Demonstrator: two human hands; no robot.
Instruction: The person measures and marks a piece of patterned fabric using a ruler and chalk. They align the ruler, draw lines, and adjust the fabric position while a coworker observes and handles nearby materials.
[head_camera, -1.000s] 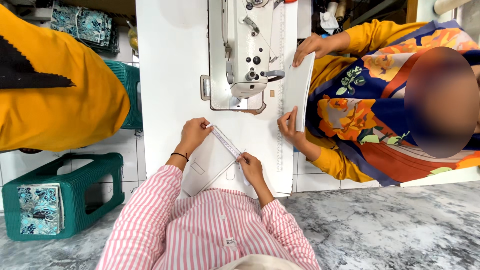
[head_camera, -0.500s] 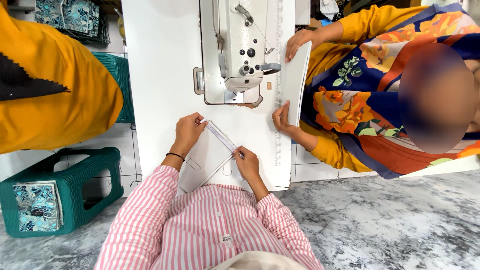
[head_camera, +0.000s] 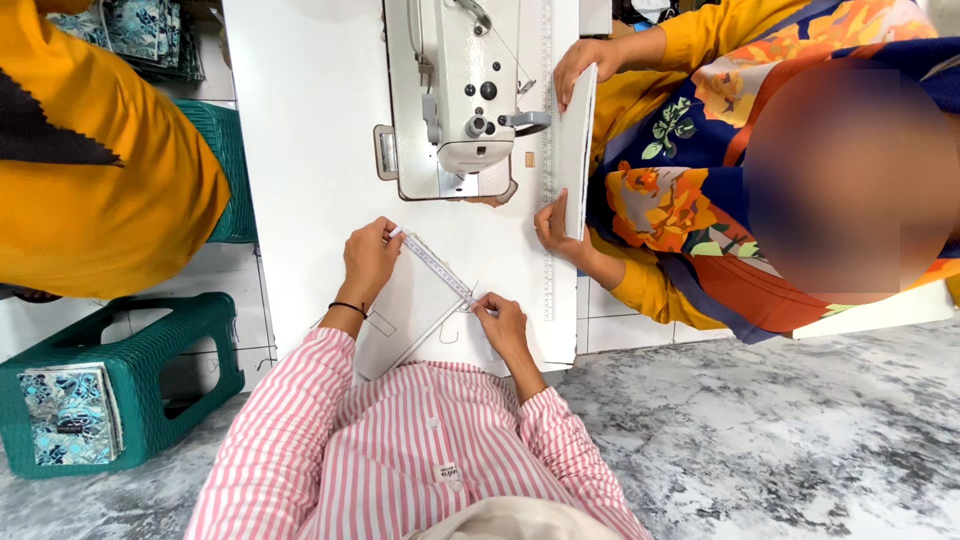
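Both hands' fingers pin a thin ruler — flat white paper.

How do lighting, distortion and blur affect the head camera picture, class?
Head view: bright, even light, and the white table shows no harsh glare; wide-lens distortion bends the table edges; a co-worker's face is blurred; the left hand, right hand and ruler are sharp.

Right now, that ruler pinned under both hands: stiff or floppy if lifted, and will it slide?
The ruler is probably stiff: it runs dead straight between the left hand and the right hand. It looks thin and narrow, so likely light. Lying flat on smooth white paper, it would probably slide easily, not roll.
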